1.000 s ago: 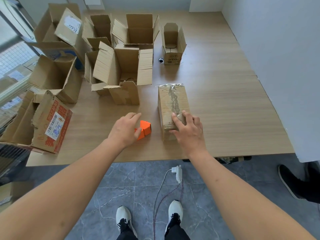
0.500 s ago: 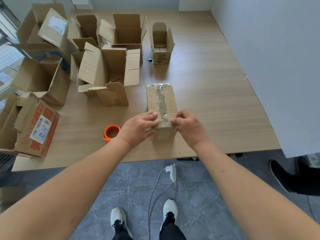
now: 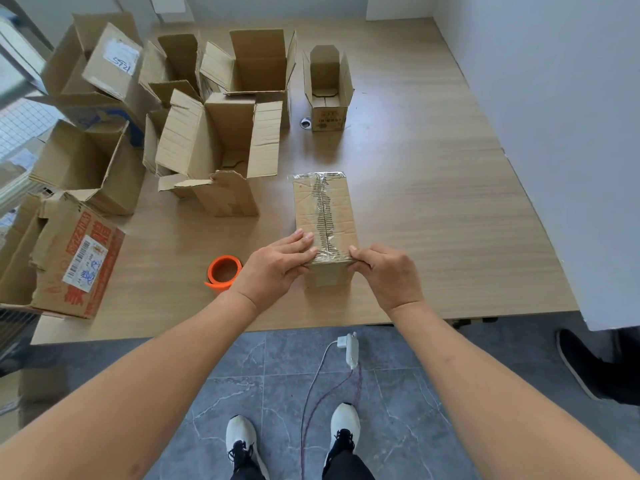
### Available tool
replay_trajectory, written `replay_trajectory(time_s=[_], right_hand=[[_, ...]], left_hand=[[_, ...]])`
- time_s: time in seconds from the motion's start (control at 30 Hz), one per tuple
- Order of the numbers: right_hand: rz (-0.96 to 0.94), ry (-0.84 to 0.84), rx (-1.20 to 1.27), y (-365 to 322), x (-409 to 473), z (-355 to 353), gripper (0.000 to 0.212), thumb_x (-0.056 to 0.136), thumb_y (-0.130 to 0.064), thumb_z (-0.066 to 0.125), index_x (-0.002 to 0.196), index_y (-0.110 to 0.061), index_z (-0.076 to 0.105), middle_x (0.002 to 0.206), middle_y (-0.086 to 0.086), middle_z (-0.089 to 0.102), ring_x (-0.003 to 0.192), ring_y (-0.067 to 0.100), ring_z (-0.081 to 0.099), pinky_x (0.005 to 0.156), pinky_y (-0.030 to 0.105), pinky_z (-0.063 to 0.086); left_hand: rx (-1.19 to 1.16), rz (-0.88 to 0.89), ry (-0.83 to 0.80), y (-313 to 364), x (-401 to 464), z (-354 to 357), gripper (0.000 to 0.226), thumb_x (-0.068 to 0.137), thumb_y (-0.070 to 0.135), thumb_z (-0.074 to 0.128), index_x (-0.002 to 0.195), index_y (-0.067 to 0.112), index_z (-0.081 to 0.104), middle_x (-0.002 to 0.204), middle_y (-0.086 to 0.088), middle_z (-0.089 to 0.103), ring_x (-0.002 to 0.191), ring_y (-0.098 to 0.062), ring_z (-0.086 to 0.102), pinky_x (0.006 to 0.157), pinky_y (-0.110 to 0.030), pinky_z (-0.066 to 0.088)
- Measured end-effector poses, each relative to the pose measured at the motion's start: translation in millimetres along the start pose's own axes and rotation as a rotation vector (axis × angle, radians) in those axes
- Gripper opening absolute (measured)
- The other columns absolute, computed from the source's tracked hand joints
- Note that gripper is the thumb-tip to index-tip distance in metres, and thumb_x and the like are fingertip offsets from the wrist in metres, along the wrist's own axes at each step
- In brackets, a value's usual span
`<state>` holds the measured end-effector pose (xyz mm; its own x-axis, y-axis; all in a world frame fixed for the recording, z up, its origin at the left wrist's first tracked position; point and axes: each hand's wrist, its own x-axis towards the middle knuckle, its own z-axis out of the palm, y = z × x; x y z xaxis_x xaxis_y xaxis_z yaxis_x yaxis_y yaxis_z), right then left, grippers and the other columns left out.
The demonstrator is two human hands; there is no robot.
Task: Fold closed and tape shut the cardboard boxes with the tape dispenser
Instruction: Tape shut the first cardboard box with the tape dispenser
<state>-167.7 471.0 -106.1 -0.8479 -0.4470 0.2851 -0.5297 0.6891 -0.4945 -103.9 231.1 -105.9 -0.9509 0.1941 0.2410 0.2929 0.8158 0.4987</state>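
While the taped cardboard box (image 3: 325, 216) lies flat on the wooden tabletop (image 3: 433, 209) near its front edge, both hands work at the box's near end. The left hand (image 3: 273, 268) comes in from 7 o'clock; its fingers (image 3: 300, 240) are nearly straight and pressed flat on the top face and near-left corner, over the end of the clear tape strip (image 3: 323, 209) that runs along the centre seam. The right hand (image 3: 388, 275) comes in from 5 o'clock, its fingers (image 3: 356, 255) curled and pinching the near-right corner of the box, thumb hidden. The orange tape dispenser (image 3: 224, 273) sits on the tabletop at 9 o'clock from the left hand, just beside the wrist but not touching it, held by neither hand. At 11 o'clock from the taped box stands a tall open box (image 3: 221, 157) with its flaps up, and at 12 o'clock, well apart, a small open box (image 3: 328, 95). More open boxes crowd the tabletop's far-left part, among them a printed carton (image 3: 74, 261) with red lettering at the left edge.
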Motion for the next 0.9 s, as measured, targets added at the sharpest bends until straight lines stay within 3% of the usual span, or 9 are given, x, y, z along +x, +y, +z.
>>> replay_trajectory(time_s=[0.1,0.27,0.33,0.4,0.47,0.53,0.67,0.8,0.9], right_hand=[[0.123,0.056,-0.015,2.0,0.8,1.4,0.013,0.082,-0.021,0.084,0.091,-0.012,0.082,0.076,0.010,0.075,0.065,0.033,0.069,0.056,0.042,0.055],[0.346,0.218,0.066,-0.4,-8.9,-0.6,0.021,0.092,-0.011,0.074,0.112,-0.006,0.078,0.097,0.013,0.078,0.082,0.033,0.073,0.072,0.034,0.053],[0.445,0.223,0.125,-0.2,-6.2,-0.1,0.025,0.100,-0.018,0.064,0.118,-0.003,0.073,0.106,0.016,0.075,0.095,0.034,0.070,0.081,0.034,0.049],[0.590,0.132,0.202,2.0,0.3,-1.4,0.052,0.101,-0.040,0.062,0.138,-0.004,0.059,0.128,0.017,0.063,0.117,0.031,0.061,0.096,0.033,0.044],[0.700,0.011,0.280,5.5,7.2,-3.3,0.090,0.092,-0.060,0.064,0.158,-0.009,0.031,0.154,0.012,0.039,0.139,0.025,0.042,0.110,0.033,0.036],[0.713,-0.084,0.308,9.8,14.4,-3.6,0.105,0.088,-0.062,0.067,0.163,-0.014,0.012,0.165,0.005,0.023,0.149,0.022,0.028,0.117,0.035,0.029],[0.768,-0.071,0.469,17.1,32.9,-1.2,0.090,0.098,-0.037,0.066,0.164,-0.019,0.007,0.170,0.001,0.015,0.155,0.017,0.017,0.126,0.034,0.016],[0.741,-0.072,0.488,29.2,49.4,-6.5,0.069,0.105,-0.022,0.054,0.163,-0.022,0.018,0.169,-0.005,0.018,0.155,0.013,0.018,0.126,0.029,0.013],[0.701,0.008,0.234,40.3,57.5,-14.8,0.050,0.103,-0.027,0.058,0.151,-0.024,0.047,0.160,0.000,0.038,0.145,0.023,0.038,0.120,0.034,0.030]], left_hand=[[0.004,-0.018,0.008,4.8,4.4,3.4,0.037,0.086,0.006,0.080,0.123,0.010,0.074,0.139,-0.008,0.062,0.136,-0.028,0.053,0.110,-0.042,0.047],[0.049,-0.006,0.046,30.4,21.2,18.2,0.043,0.076,0.010,0.089,0.117,0.005,0.076,0.129,-0.012,0.069,0.125,-0.035,0.063,0.104,-0.047,0.053],[0.056,-0.025,0.033,41.5,29.3,22.7,0.050,0.069,0.015,0.093,0.115,0.005,0.077,0.125,-0.011,0.071,0.119,-0.034,0.066,0.098,-0.047,0.057],[0.024,-0.016,-0.060,47.3,37.2,23.1,0.055,0.068,0.012,0.093,0.121,0.008,0.075,0.129,-0.007,0.070,0.120,-0.032,0.064,0.099,-0.044,0.056],[-0.035,0.026,-0.165,48.3,44.9,18.7,0.051,0.078,-0.001,0.077,0.127,0.010,0.071,0.135,-0.003,0.066,0.124,-0.027,0.061,0.104,-0.041,0.051],[-0.070,0.025,-0.159,45.9,53.9,8.7,0.050,0.081,-0.011,0.061,0.126,0.009,0.072,0.134,-0.003,0.067,0.123,-0.024,0.063,0.105,-0.042,0.051],[-0.007,-0.048,-0.023,26.7,75.2,-15.6,0.047,0.083,-0.016,0.055,0.121,0.005,0.073,0.142,-0.010,0.060,0.133,-0.029,0.057,0.109,-0.047,0.047],[0.219,-0.055,-0.366,2.1,88.2,-30.9,0.061,0.090,-0.005,0.054,0.143,0.023,0.058,0.166,-0.001,0.027,0.156,-0.027,0.018,0.123,-0.045,0.024],[0.258,-0.047,-0.457,-4.8,86.3,-25.0,0.071,0.093,-0.001,0.051,0.155,0.032,0.040,0.168,0.004,0.021,0.155,-0.025,0.018,0.124,-0.041,0.019]])
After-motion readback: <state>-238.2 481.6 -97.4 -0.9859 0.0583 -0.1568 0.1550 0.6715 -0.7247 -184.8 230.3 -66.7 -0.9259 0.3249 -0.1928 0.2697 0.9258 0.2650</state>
